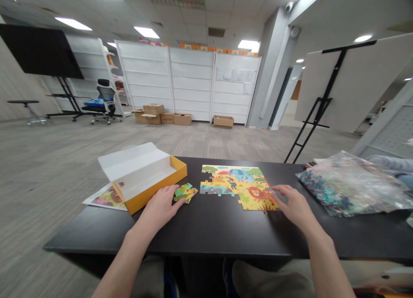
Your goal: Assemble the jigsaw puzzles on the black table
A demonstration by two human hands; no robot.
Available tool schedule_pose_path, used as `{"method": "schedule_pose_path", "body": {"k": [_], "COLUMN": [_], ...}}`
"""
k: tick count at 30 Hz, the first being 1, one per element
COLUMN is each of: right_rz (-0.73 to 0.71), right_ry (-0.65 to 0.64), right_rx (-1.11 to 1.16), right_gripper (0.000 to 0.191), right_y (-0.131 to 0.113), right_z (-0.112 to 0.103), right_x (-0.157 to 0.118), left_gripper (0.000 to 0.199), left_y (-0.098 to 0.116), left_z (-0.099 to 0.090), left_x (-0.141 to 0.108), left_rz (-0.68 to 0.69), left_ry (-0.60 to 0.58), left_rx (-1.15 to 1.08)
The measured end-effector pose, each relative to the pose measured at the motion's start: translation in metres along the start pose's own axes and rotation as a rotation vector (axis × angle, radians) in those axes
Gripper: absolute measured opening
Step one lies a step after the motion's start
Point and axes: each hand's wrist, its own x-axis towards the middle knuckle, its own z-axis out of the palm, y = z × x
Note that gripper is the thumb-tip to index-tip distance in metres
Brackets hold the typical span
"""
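Observation:
A partly joined jigsaw puzzle (237, 181) with an elephant and lions lies flat on the black table. At its right edge, by the lion part, my right hand (291, 204) touches it with thumb and fingers apart. My left hand (164, 204) has its fingers and thumb around a small stack of loose puzzle pieces (186, 192), left of the puzzle. Just beyond that hand stands an open yellow box (155, 184), its white lid raised. The box partly covers a printed picture sheet (108, 198).
Clear plastic bags (345, 186) with colourful contents lie on the table's right side. The black table (206, 237) has its near edge close to my body. Beyond are cardboard boxes (153, 113), white shelves (190, 82) and a board on a black stand (348, 82).

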Motion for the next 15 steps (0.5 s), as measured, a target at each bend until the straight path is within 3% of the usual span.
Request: {"method": "schedule_pose_path", "body": {"k": [4,9,12,15], "right_rz": [-0.001,-0.058,-0.099,-0.103], "right_ry": [0.077,0.069,0.041,0.023], "right_rx": [0.096,0.195,0.260,0.328], "right_gripper": [0.032,0.027,0.024,0.022], "right_y": [-0.024,-0.062,-0.083,-0.104], "right_z": [0.007,0.023,0.032,0.041], "right_x": [0.011,0.017,0.016,0.016], "left_gripper": [0.049,0.049,0.052,0.053], "left_y": [-0.002,-0.007,-0.002,0.016], "left_z": [0.000,0.001,-0.001,-0.001], "left_x": [0.001,0.003,0.004,0.003], "left_rz": [0.035,0.053,0.074,0.159], "left_ry": [-0.006,0.011,0.098,0.184], "left_rx": [-0.029,-0.085,-0.114,-0.182]}}
